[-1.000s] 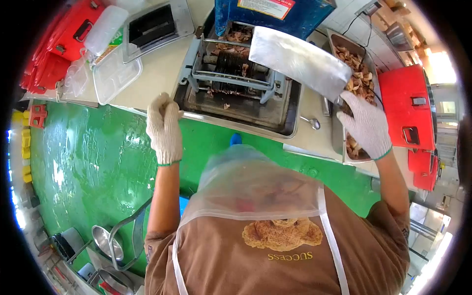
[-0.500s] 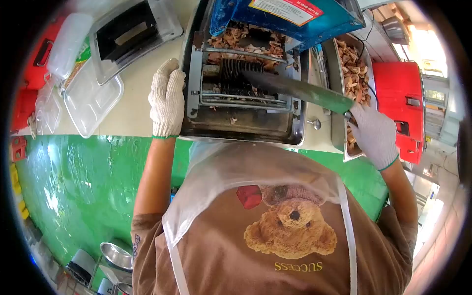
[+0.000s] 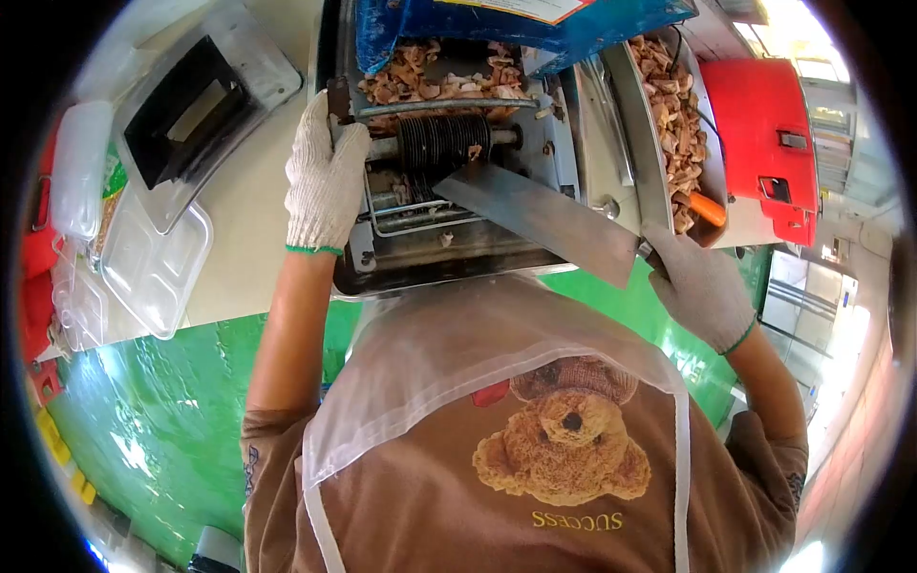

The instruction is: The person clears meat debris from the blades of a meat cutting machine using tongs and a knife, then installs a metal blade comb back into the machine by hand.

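My right hand (image 3: 702, 291), in a whitish knit glove, is closed round the handle of a cleaver (image 3: 554, 220). The broad blade reaches left across the machine, its far end just below a black ridged roller (image 3: 444, 143). My left hand (image 3: 327, 177), gloved with a green cuff, lies at the left side of the machine frame, fingers stretched upward and thumb apart. Bits of meat (image 3: 420, 81) lie behind the roller, and a small piece clings to it. A wire guard (image 3: 425, 226) sits below the roller, partly behind the blade.
A blue machine cover (image 3: 535, 29) stands raised behind. To the right is a metal tray (image 3: 638, 124) of meat pieces with an orange handle (image 3: 707, 208) in it, beside a red box (image 3: 759, 134). On the left lie a clear-edged black part (image 3: 191, 119) and plastic containers (image 3: 158, 258).
The cleaver has moved down and turned its flat side to view, its far end now below the roller. My left hand has shifted up against the machine, and the view has turned slightly.
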